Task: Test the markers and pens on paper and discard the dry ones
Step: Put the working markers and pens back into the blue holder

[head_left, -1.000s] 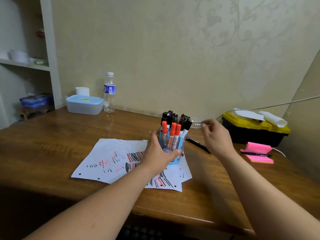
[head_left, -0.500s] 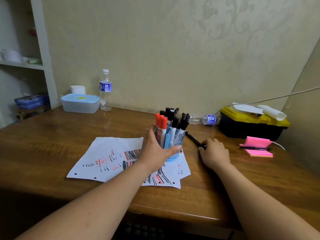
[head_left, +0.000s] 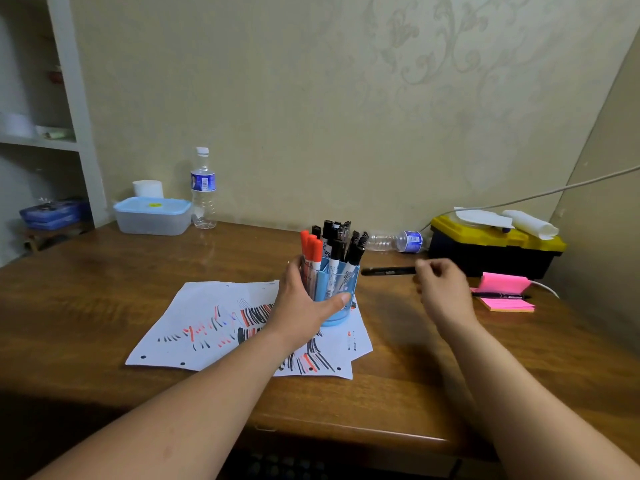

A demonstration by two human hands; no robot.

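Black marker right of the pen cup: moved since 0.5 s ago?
Yes. The right hand has lifted the black marker off the table; it is now about level with the pen cup rim, pointing at it.

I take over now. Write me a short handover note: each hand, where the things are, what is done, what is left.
Left hand grips the blue pen holder, which stands on the paper.
Right hand pinches a black marker by one end, level above the table, right of the holder.
Done: the paper carries many red and black strokes.
Left: test this marker; which markers in the holder are tested cannot be told. Discard dry ones.
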